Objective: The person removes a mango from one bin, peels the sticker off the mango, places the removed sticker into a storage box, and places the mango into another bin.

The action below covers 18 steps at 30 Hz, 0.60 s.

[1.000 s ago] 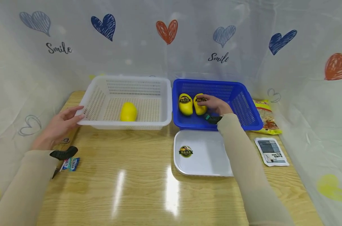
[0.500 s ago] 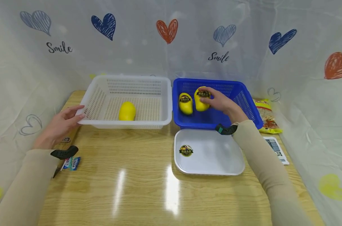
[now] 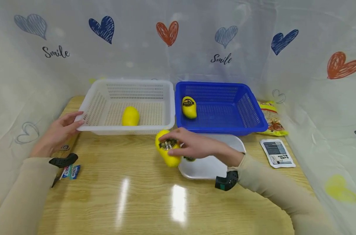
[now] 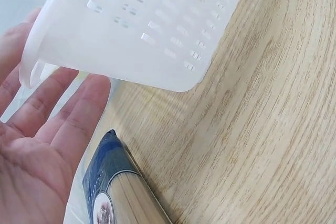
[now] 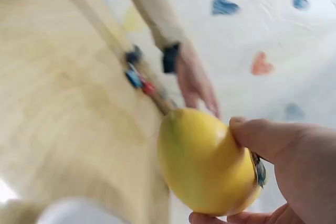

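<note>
My right hand (image 3: 192,143) grips a yellow mango (image 3: 163,151) with a dark round label, held over the table between the white basket and the white tray. In the right wrist view, the thumb and fingers close round the mango's (image 5: 205,161) labelled end. My left hand (image 3: 58,132) holds the front left corner of the white basket (image 3: 128,128), thumb at its rim and fingers beneath, as the left wrist view shows. Inside that basket lies one mango (image 3: 130,116). Another labelled mango (image 3: 189,107) rests at the left end of the blue basket (image 3: 222,130).
The white tray (image 3: 207,168) lies in front of the blue basket, partly under my right arm. Snack bag (image 3: 272,119) and flat white packet (image 3: 278,153) are at the right. Small blue packets (image 3: 70,171) and a long pack (image 4: 123,187) lie at the left.
My right hand has lifted one labelled mango out of the blue basket and carried it left and toward me. My left hand stays at the white basket's corner.
</note>
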Each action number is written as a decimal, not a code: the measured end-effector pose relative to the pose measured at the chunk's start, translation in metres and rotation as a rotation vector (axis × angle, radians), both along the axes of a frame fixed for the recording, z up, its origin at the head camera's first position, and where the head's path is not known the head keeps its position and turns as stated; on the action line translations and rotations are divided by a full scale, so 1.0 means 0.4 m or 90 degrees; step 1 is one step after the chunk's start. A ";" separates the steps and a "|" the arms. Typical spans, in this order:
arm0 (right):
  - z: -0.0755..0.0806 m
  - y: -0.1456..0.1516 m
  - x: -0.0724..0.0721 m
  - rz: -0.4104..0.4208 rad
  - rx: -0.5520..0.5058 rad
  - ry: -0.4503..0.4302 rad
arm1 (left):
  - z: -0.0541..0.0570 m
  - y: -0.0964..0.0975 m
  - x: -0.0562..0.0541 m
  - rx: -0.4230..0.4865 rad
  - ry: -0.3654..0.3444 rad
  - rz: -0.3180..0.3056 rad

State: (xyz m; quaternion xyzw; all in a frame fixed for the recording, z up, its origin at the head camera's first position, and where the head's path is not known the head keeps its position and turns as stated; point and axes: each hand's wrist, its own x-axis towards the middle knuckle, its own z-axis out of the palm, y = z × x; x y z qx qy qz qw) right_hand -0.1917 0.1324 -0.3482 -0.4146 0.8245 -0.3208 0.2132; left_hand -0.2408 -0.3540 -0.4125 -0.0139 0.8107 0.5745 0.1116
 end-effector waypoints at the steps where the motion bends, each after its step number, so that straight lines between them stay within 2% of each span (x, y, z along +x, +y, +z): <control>1: -0.011 -0.021 0.011 0.008 0.017 0.001 | -0.001 -0.001 0.001 -0.007 0.001 0.001; 5: -0.067 -0.094 0.033 0.025 0.068 0.023 | -0.004 -0.001 0.003 -0.030 0.002 -0.002; 10: -0.130 -0.158 0.029 0.006 0.130 0.054 | -0.005 0.001 0.001 -0.027 -0.003 -0.003; 15: -0.166 -0.188 0.010 -0.041 0.162 0.062 | -0.005 0.008 -0.004 -0.050 0.004 -0.008; 18: -0.173 -0.190 0.002 -0.065 0.172 0.058 | -0.005 0.014 -0.005 -0.061 0.017 -0.013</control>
